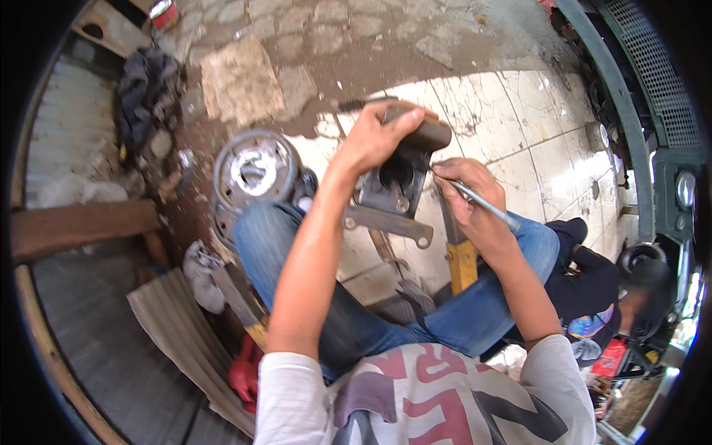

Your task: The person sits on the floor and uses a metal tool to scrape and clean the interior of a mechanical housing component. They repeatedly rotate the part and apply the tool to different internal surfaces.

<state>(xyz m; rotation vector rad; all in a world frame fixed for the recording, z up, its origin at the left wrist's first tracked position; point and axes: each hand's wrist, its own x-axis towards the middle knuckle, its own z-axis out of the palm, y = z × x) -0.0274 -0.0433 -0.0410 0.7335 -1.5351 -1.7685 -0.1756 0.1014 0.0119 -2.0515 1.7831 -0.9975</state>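
Note:
My left hand (380,135) is closed around the upper part of a dark metal bracket (395,159), which has a tube-like end (432,134) and a round opening lower down. My right hand (476,190) is closed on a thin grey metal rod (489,205), its tip pointing at the bracket's right edge. Whether the tip touches the bracket I cannot tell. A flat steel bar (389,224) with a hole at its end lies just below the bracket. Between my knees are a yellow-painted metal piece (462,265) and a dark tool-like object (415,297), partly hidden.
A round metal wheel (289,157) with a shiny centre stands by my left knee. Flattened cardboard (241,80) lies ahead on the stone ground. At right, a person in a dark shirt (593,285) is low beside a green vehicle (678,167). Corrugated sheet (185,337) is at left.

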